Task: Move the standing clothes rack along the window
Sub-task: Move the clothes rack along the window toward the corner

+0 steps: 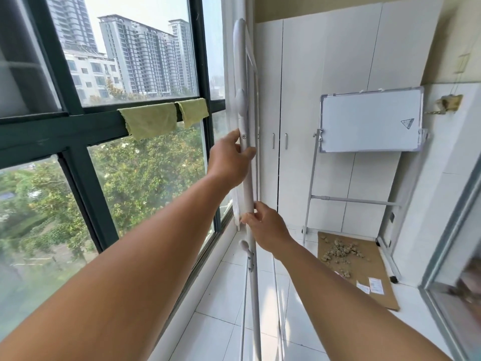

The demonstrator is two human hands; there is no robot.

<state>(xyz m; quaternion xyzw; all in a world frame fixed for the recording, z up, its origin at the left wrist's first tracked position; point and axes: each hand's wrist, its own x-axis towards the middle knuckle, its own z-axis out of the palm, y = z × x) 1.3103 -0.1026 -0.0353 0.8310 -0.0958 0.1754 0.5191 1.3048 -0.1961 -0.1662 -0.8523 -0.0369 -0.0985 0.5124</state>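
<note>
Left of the clothes rack [246, 162] runs the dark-framed window [78, 131], with two green cloths [153, 121] draped over its crossbar. The rack — white, folded flat and upright — stands just beside the window's right end, its feet on the tiled floor [221, 308]. The left hand [230, 160] has its grip clenched around the rack's main tube, just below a screw; the right hand [268, 226] grasps the same tube lower down, fingers curled around it. Right of the rack stand white cupboards [325, 100], then a whiteboard [372, 121] on its stand, and cardboard [356, 267] strewn with crumbled bits on the floor beneath it.
</note>
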